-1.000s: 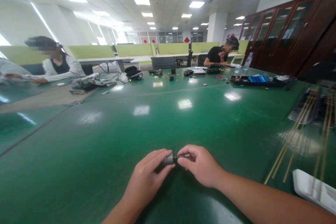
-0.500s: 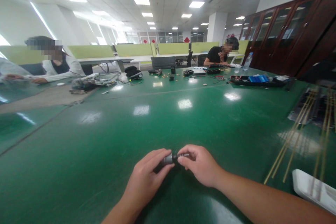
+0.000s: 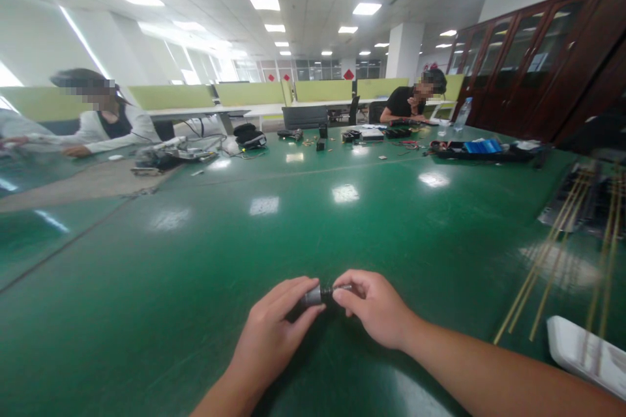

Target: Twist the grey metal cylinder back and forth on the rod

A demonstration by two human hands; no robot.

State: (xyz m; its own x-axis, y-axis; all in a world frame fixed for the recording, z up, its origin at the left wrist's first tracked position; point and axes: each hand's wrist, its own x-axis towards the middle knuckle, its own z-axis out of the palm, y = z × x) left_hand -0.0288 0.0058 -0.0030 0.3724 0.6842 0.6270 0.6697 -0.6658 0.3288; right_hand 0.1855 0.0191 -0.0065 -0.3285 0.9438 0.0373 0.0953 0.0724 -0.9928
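Low over the green table (image 3: 274, 244), my left hand (image 3: 274, 319) is closed around a short grey metallic cylinder (image 3: 312, 297). From the cylinder's right end sticks a narrower dark shaft (image 3: 327, 294) that looks ribbed, like a thread or a spring. Thumb and fingers of my right hand (image 3: 374, 306) pinch this shaft, and a bit of its thin end shows between them. The two hands face each other, a small gap apart. My fingers partly cover both pieces, so what kind of device it is cannot be made out.
Thin yellowish sticks (image 3: 550, 254) lie at the right, near a white tray (image 3: 581, 345). At the far side are a black tray with blue material (image 3: 484, 146), a plastic bottle (image 3: 462, 115) and a black pouch (image 3: 249, 137). Two people sit across the table, at far left and far right.
Both hands stay almost in place, still on the same piece. The fingertips of my right hand have shifted very slightly to the right along the shaft.
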